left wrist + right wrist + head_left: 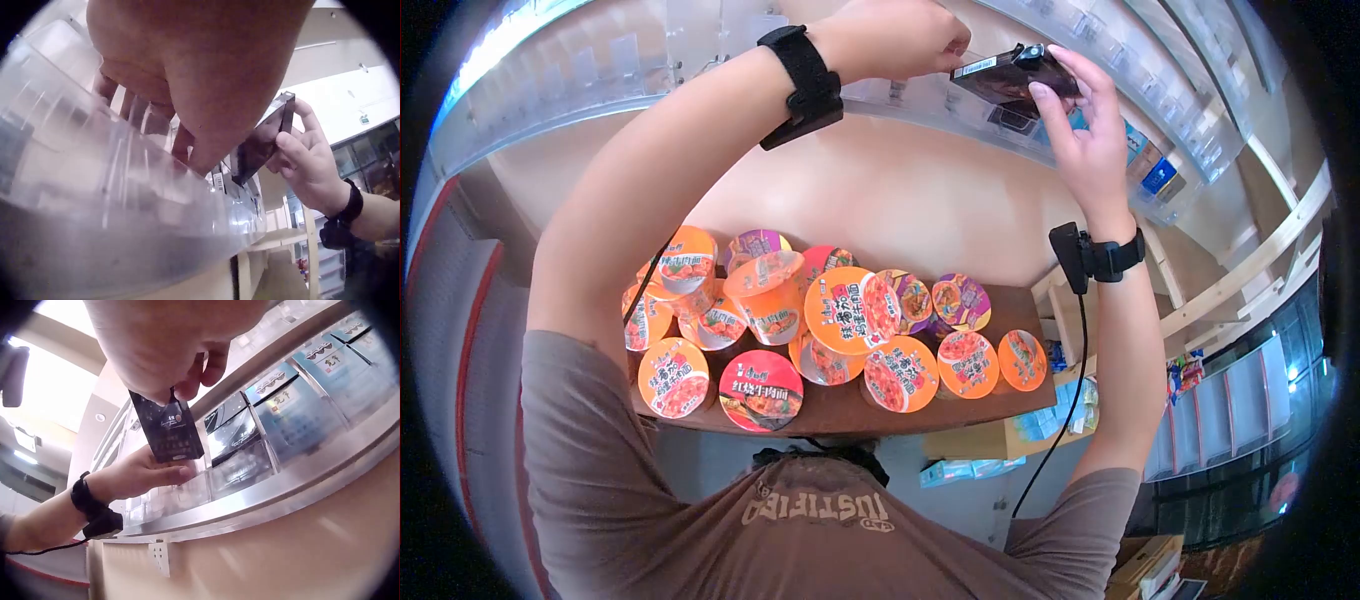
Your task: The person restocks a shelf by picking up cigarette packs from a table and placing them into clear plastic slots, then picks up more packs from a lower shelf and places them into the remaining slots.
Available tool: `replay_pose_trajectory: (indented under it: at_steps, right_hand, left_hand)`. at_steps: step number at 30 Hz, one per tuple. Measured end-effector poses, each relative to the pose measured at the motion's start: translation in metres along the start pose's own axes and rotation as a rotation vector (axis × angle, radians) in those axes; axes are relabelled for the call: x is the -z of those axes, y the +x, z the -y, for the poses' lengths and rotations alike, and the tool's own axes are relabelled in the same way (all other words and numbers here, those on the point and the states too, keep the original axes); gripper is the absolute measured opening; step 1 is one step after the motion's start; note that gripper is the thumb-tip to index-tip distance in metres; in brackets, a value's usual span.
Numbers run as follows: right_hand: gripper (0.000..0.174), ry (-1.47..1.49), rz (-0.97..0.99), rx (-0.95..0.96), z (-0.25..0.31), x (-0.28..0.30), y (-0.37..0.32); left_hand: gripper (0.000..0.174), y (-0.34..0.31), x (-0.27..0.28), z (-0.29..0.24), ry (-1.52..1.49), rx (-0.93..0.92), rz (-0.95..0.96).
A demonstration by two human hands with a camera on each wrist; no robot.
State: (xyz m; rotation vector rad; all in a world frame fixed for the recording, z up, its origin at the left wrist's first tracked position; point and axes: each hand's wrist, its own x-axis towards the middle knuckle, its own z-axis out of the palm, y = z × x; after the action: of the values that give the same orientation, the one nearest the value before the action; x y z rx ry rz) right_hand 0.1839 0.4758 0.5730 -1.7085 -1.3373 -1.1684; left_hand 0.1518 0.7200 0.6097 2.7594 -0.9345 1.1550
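A dark flat box (1010, 78) is pinched between the thumb and fingers of the right hand (1092, 125), above the clear shelf's front edge. White print marks the box (167, 428) in the right wrist view. Close beside it, the left hand (905, 42) reaches in at the shelf, fingers bent downward. From the left wrist, the left hand's fingers hang behind a clear shelf panel (119, 181); whether they grip anything is hidden. The left hand (140, 475) in the right wrist view has its thumb just below the box's lower end.
Similar dark boxes (240, 434) and light blue boxes (297, 415) stand in clear shelf compartments. Below, several instant noodle cups (850, 310), some stacked, cover a brown table (850, 412). A wooden frame (1250, 250) and another rack (1230, 410) are at the right.
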Motion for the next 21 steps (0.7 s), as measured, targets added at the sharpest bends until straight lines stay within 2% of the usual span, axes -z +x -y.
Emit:
replay_pose_trajectory:
  at_steps: [6, 8, 9, 10, 11, 12, 14, 16, 18, 20, 21]
  right_hand:
    - [0.035, -0.034, 0.057, 0.026, -0.002, -0.005, 0.014]
    - [0.036, -0.123, 0.215, -0.108, -0.003, -0.001, 0.018]
    - [0.036, -0.125, 0.214, -0.109, -0.001, -0.001, 0.019]
    - [0.037, -0.095, 0.254, -0.199, 0.002, -0.002, 0.020]
    - [0.037, -0.066, 0.291, -0.289, 0.003, -0.003, 0.020]
    - [0.037, -0.070, 0.285, -0.290, 0.001, -0.004, 0.022]
    - [0.036, -0.259, 0.299, 0.078, -0.004, -0.006, 0.026]
    - [0.035, -0.357, 0.325, 0.037, 0.005, -0.008, 0.026]
    - [0.034, -0.455, 0.349, -0.002, 0.008, -0.011, 0.028]
    - [0.034, -0.716, 0.287, 0.219, 0.008, -0.013, 0.030]
    - [0.034, -0.719, 0.282, 0.217, 0.009, -0.015, 0.029]
  left_hand:
    - [0.025, 0.007, -0.009, 0.009, 0.021, 0.063, 0.052]
    - [0.026, 0.008, -0.014, 0.012, 0.010, 0.047, 0.095]
    - [0.025, 0.007, -0.022, 0.011, 0.040, 0.059, 0.034]
    - [0.025, 0.008, -0.029, 0.012, 0.071, 0.070, -0.026]
    - [0.025, 0.011, -0.033, 0.015, 0.071, 0.065, -0.026]
    - [0.024, 0.012, -0.031, 0.013, 0.074, 0.107, 0.011]
    - [0.023, 0.014, -0.027, 0.010, 0.078, 0.144, 0.047]
    - [0.021, 0.014, -0.024, 0.010, 0.040, 0.191, 0.119]
    - [0.021, 0.014, -0.031, 0.017, 0.044, 0.159, 0.068]
    - [0.020, 0.016, -0.036, 0.022, 0.050, 0.127, 0.019]
    - [0.021, 0.016, -0.032, 0.019, 0.035, 0.163, 0.075]
